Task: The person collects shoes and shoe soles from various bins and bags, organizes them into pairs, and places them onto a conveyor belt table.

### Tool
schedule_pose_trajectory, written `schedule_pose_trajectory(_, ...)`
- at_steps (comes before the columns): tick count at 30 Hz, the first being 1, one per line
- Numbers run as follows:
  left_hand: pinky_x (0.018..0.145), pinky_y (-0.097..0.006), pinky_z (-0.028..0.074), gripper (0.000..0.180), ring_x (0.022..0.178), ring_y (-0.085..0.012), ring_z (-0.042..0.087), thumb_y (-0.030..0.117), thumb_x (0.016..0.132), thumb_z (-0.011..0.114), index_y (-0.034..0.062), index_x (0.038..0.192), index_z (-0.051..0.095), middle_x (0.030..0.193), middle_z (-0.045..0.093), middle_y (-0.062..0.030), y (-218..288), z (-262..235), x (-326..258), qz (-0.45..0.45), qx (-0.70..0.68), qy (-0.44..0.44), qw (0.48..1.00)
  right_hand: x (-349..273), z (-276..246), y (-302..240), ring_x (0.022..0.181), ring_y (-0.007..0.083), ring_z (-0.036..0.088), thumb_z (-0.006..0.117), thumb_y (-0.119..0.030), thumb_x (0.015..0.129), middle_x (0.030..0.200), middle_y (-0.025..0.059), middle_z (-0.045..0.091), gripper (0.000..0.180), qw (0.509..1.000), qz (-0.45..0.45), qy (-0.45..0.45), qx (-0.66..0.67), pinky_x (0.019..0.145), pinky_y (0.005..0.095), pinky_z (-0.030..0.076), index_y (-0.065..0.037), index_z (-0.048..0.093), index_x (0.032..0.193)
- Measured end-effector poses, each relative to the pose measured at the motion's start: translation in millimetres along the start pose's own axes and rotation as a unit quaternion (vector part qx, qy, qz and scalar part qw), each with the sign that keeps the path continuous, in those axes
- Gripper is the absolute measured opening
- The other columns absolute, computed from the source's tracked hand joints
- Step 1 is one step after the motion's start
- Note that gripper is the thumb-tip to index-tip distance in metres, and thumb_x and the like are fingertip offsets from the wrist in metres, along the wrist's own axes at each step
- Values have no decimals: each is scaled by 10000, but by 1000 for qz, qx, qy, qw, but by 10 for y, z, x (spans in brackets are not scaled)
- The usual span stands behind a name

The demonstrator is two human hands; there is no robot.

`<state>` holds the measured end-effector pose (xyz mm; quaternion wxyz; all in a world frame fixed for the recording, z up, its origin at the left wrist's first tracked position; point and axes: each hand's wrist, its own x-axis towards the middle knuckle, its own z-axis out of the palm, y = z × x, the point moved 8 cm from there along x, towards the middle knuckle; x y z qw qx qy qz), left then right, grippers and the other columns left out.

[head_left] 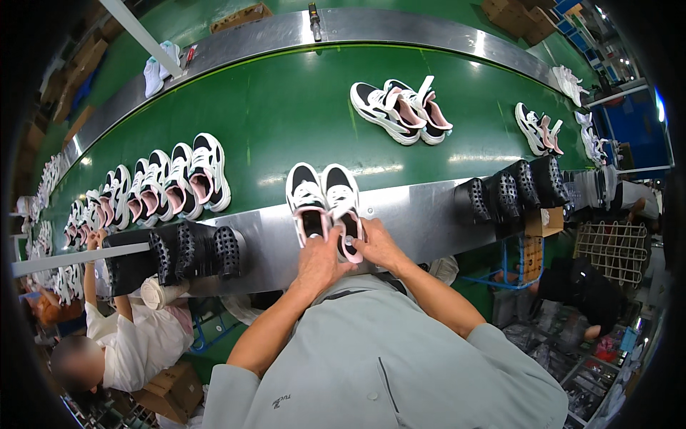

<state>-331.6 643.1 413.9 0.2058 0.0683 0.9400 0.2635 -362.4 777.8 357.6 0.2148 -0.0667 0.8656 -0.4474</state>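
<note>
Two black and white sneakers with pink lining stand side by side on the metal edge of the belt in front of me, toes pointing away. My left hand (321, 259) is closed on the heel collar of the right-hand sneaker (341, 187), from its left side. On the other side of that collar my right hand (377, 247) grips the rim, with its fingers near the opening. The left-hand sneaker (305, 188) stands close beside it, next to my left fingertips. The fingers partly hide the heel.
A green conveyor belt (286, 114) carries a row of similar sneakers (207, 171) at left and more pairs (400, 111) at right. Black studded blocks (187, 250) flank me on the metal ledge (421, 214), with others (506, 193) at right. A co-worker (139, 336) is at left.
</note>
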Motion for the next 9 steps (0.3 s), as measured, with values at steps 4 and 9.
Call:
schedule_pose_trajectory(4,722,-487,507,732,898,-388,606,369,676,877,147,1283,532,926,624,-212,125,-70,62,4,89,22,996,175,-198,23,912,397,614,650,-217,811,1020,235,655,476,994,-9,-99,43,870,430,514,21,605,1221)
schedule_pose_trajectory(9,717,-506,510,600,914,-345,602,375,737,820,189,1279,641,981,628,-180,-222,169,287,3,196,18,980,375,-176,256,1140,296,625,740,-241,837,1302,201,611,657,954,49,-170,242,1015,388,488,-5,503,1403)
